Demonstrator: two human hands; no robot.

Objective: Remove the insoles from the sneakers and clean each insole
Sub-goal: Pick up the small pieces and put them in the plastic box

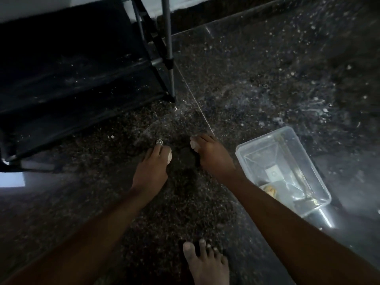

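Floor (246, 68): dark speckled stone, dimly lit, with a thin seam line running away from the hands.
Foot (207, 264): 1 bare foot, nearest, toes pointing forward.
Left hand (151, 169): palm down and low over the floor, fingers bent downward, thumb toward the middle, ring (159, 142) on 1 finger. Whether it grips anything cannot be told.
Right hand (213, 159): near the left, palm down, fingers bent down, thumb inward. Its hold cannot be told either.
Sneaker, insole: too dim to pick out. Only a dark shape (186, 156) shows between the 2 hands.
Tub (312, 164): clear plastic, on the floor just right of the right hand, with a yellowish item (269, 190) inside.
Rack (82, 89): black shelves, far left, with a grey pole (169, 48).
Wall (30, 5): pale, farthest.
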